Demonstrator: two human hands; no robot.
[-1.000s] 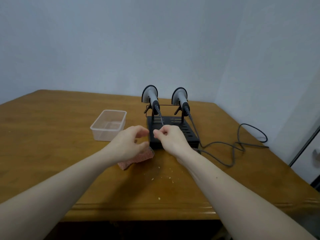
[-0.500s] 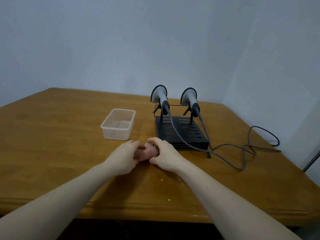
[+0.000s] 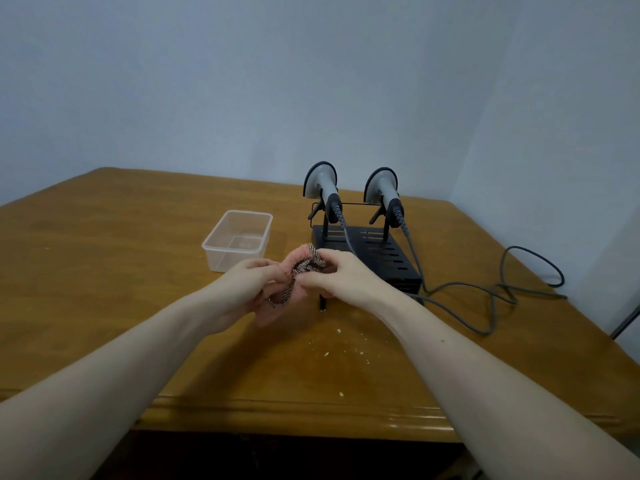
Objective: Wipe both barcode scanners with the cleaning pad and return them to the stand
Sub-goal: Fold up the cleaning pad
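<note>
Two grey barcode scanners, the left one [image 3: 322, 188] and the right one [image 3: 382, 192], sit head-up on the black stand [image 3: 388, 251] at the back of the wooden table. A pink cleaning pad [image 3: 294, 275] with a dark mesh side is lifted off the table, held between both hands in front of the stand. My left hand [image 3: 249, 282] grips its left side from below. My right hand [image 3: 337, 275] pinches its right edge with thumb and fingers.
A clear plastic tub [image 3: 237, 239] stands left of the stand. Grey scanner cables [image 3: 485, 292] loop across the table to the right. Small crumbs [image 3: 339, 341] lie near the front edge. A wall stands close behind the table.
Both hands closed on the pink pad and raised it off the table; it now hangs crumpled between them with the mesh side showing.
</note>
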